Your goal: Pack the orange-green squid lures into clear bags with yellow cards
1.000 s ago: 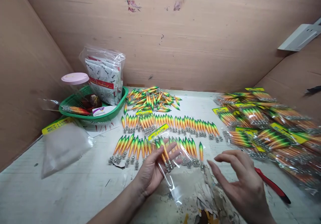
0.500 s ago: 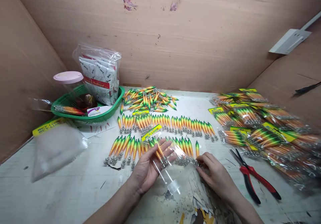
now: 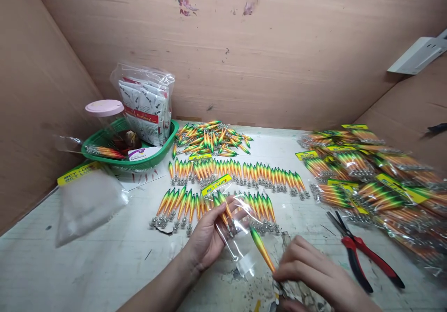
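Lure up off the table now, pinched at its hook end between the closed fingertips of the right hand, green tip angled toward the clear bag. Left hand has its fingers clamped on that bag, with lures already inside. Half a second back, the right hand was down at the end of the near row, nothing lifted.
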`<state>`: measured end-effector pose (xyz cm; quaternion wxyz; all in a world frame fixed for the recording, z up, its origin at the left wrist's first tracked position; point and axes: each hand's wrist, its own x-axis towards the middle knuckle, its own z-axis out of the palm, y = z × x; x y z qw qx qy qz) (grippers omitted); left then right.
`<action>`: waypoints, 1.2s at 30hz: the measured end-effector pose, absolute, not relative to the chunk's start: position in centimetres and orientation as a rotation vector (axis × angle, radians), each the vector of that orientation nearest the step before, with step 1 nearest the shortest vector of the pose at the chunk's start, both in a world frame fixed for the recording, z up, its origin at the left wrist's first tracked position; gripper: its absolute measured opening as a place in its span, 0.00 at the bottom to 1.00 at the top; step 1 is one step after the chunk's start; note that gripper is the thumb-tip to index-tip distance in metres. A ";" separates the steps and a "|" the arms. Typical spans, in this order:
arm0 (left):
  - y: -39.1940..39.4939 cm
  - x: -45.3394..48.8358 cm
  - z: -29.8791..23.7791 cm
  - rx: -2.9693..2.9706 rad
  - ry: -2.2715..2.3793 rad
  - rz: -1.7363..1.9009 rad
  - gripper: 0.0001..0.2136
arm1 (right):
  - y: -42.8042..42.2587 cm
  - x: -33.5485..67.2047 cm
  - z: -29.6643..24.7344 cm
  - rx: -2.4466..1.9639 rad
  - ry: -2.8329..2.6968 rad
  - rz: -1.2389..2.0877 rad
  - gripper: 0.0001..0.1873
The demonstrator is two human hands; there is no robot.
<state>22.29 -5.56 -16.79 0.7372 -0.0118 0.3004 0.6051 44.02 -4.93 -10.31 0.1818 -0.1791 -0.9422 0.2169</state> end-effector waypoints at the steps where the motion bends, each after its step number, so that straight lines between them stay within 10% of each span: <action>1: -5.6 22.3 -16.8 -0.015 0.663 1.327 0.20 | -5.0 42.9 -11.1 -0.531 -2.618 0.464 0.09; 10: -5.7 22.6 -16.8 -0.001 0.699 1.344 0.20 | -4.8 39.4 -14.8 -0.588 -2.275 -0.070 0.11; 36: -5.6 22.0 -16.3 -0.053 0.784 1.370 0.18 | 0.6 46.2 -20.4 -0.973 -2.500 0.247 0.06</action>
